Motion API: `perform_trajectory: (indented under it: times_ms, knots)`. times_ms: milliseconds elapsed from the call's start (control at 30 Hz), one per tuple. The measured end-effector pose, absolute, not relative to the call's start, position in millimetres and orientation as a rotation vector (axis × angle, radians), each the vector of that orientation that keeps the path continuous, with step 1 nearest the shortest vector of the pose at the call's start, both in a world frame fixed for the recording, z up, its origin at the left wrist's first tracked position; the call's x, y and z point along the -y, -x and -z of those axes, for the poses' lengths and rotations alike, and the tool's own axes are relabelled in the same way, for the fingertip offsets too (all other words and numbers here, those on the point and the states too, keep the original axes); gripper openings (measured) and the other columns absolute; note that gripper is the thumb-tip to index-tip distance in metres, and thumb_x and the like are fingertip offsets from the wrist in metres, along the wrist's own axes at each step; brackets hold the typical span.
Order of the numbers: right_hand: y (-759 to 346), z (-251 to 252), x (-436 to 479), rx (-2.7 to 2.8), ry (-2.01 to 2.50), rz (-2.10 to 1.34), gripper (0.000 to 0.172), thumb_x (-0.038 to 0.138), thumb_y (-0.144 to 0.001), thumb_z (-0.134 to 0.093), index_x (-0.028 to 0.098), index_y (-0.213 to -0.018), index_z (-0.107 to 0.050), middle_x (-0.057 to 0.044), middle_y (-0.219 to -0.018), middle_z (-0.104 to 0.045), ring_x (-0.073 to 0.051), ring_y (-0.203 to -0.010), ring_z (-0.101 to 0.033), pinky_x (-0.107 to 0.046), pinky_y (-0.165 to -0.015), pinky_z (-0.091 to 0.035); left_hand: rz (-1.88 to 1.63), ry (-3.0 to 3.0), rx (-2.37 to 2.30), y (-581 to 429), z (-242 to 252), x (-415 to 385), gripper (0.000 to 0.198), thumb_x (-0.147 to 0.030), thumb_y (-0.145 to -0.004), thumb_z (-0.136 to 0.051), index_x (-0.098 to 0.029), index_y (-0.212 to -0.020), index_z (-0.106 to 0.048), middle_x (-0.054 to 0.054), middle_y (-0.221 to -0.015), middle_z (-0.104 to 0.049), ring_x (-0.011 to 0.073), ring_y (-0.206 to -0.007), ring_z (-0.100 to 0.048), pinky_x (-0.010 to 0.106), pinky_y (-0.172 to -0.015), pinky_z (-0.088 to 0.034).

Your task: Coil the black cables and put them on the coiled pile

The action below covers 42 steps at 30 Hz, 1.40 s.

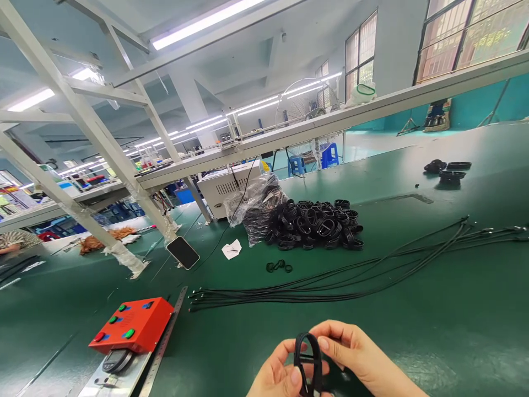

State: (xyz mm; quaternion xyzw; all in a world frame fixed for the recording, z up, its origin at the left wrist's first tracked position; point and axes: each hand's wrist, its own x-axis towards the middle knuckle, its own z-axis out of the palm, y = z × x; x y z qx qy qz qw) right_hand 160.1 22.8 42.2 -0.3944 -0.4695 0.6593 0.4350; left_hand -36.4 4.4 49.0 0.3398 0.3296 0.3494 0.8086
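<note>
Low in the head view, a coiled black cable (316,361) stands upright as an oval loop with a strip across its middle. My left hand (275,375) grips the loop from the left, its thumb on the near side and fingers behind. At the upper right of the loop, my right hand (353,350) pinches its edge between thumb and fingers. Beyond both hands, several long black cables (289,295) lie stretched across the green table (231,342). Behind these rises a pile of coiled black cables (318,223), and a few small black rings (279,266) lie before it.
On the left are a red box with buttons (138,325), a steel ruler (165,336) and a phone (183,252) against a frame post. A plastic bag (256,207) and white paper (231,250) lie near the pile. More black coils (448,172) sit far right.
</note>
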Motion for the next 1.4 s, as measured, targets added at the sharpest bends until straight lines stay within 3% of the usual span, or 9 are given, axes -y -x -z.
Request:
perform_trajectory:
  times_ms: [167, 300, 467, 767, 933, 1067, 1167, 1233, 1400]
  knots:
    - [-167, -45, -12, 1.377, 1.025, -1.275, 0.027, 0.054, -0.078, -0.072, 0.028, -0.083, -0.073, 0.000, -0.081, -0.052, -0.018, -0.073, -0.050, -0.029, -0.069, -0.044, -0.725, -0.700, -0.650, 37, -49, -1, 0.060, -0.037, -0.083, -0.071, -0.044, -0.138, -0.048, 0.003, -0.106, -0.073, 0.0213, -0.090, -0.077, 0.025, -0.074, -0.059]
    - [-178, -58, -10, 1.827, 0.880, -1.255, 0.011, 0.037, -0.084, -0.069, 0.034, -0.087, -0.080, -0.001, -0.085, -0.046, -0.017, -0.076, -0.052, -0.027, -0.065, -0.043, -0.688, -0.711, -0.605, 36, -49, -2, 0.051, -0.041, -0.084, -0.069, -0.037, -0.133, -0.054, 0.004, -0.100, -0.074, 0.0204, -0.087, -0.077, 0.025, -0.074, -0.058]
    - [-179, -66, -18, 1.898, 0.855, -1.351, 0.010, 0.031, -0.084, -0.071, 0.032, -0.089, -0.080, -0.001, -0.089, -0.050, -0.016, -0.075, -0.054, -0.025, -0.063, -0.044, -0.674, -0.745, -0.525, 34, -48, -4, 0.047, -0.037, -0.078, -0.077, -0.035, -0.123, -0.062, 0.005, -0.101, -0.073, 0.0184, -0.081, -0.077, 0.025, -0.072, -0.057]
    - [-166, -80, -13, 1.681, 1.013, -1.534, 0.015, 0.015, -0.074, -0.068, 0.026, -0.073, -0.078, 0.000, -0.084, -0.053, -0.018, -0.083, -0.057, -0.028, -0.075, -0.045, -0.711, -0.750, -0.582, 36, -49, -7, 0.056, -0.032, -0.067, -0.086, -0.037, -0.118, -0.065, 0.001, -0.110, -0.070, 0.0169, -0.078, -0.076, 0.021, -0.068, -0.057]
    - [-160, -80, -6, 1.502, 1.105, -1.610, 0.017, 0.007, -0.066, -0.064, 0.021, -0.067, -0.074, 0.000, -0.086, -0.055, -0.016, -0.077, -0.059, -0.026, -0.068, -0.045, -0.701, -0.801, -0.574, 36, -43, -9, 0.061, -0.031, -0.063, -0.089, -0.035, -0.118, -0.063, 0.003, -0.114, -0.069, 0.0182, -0.077, -0.076, 0.025, -0.067, -0.059]
    - [-167, -79, -4, 1.593, 1.107, -1.620, 0.015, 0.009, -0.067, -0.064, 0.021, -0.069, -0.073, 0.000, -0.085, -0.056, -0.015, -0.074, -0.055, -0.026, -0.067, -0.042, -0.725, -0.852, -0.592, 33, -43, -7, 0.068, -0.027, -0.062, -0.090, -0.035, -0.122, -0.060, 0.005, -0.119, -0.065, 0.0216, -0.074, -0.077, 0.032, -0.067, -0.061]
    - [-172, -82, -4, 1.633, 1.151, -1.513, 0.004, 0.020, -0.076, -0.066, 0.021, -0.074, -0.069, 0.001, -0.078, -0.056, -0.016, -0.071, -0.049, -0.027, -0.066, -0.038, -0.773, -0.908, -0.712, 32, -46, -4, 0.077, -0.018, -0.060, -0.090, -0.037, -0.127, -0.057, 0.005, -0.120, -0.065, 0.0212, -0.076, -0.076, 0.030, -0.068, -0.059]
    - [-171, -85, -6, 1.635, 1.142, -1.481, 0.006, 0.026, -0.080, -0.065, 0.022, -0.075, -0.067, 0.002, -0.075, -0.054, -0.016, -0.071, -0.047, -0.027, -0.066, -0.037, -0.795, -0.938, -0.789, 32, -48, -2, 0.078, -0.014, -0.057, -0.091, -0.033, -0.126, -0.060, 0.006, -0.121, -0.067, 0.0189, -0.076, -0.075, 0.029, -0.071, -0.058]
    - [-173, -84, -16, 1.618, 0.968, -1.592, 0.012, 0.028, -0.073, -0.072, 0.020, -0.065, -0.067, 0.002, -0.077, -0.052, -0.015, -0.071, -0.048, -0.027, -0.067, -0.038, -0.810, -0.990, -0.960, 35, -49, 0, 0.076, -0.018, -0.051, -0.094, -0.023, -0.121, -0.064, 0.005, -0.089, -0.076, 0.0169, -0.070, -0.071, 0.025, -0.063, -0.053]
